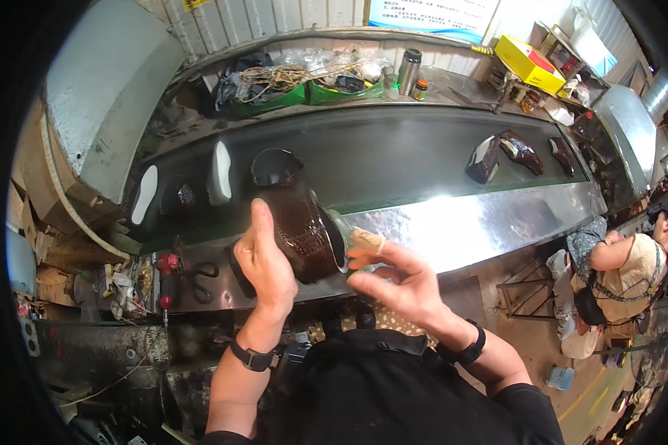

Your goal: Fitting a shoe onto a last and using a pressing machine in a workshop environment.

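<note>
A glossy dark brown boot is held tilted above the bench's metal edge, its round open top facing away from me. My left hand grips its left side, thumb pointing up and the other fingers partly hidden behind the boot. At the boot's right edge is my right hand, with fingers and thumb apart and a tan cover on one finger. A pale greenish piece shows along that edge; its kind is unclear. Whether the right fingertips touch the boot cannot be told.
Beyond the boot runs a dark conveyor belt. Pale-soled footwear lies on its left, brown shoes on its right. Green bins and a steel flask stand behind. Another person sits at the right.
</note>
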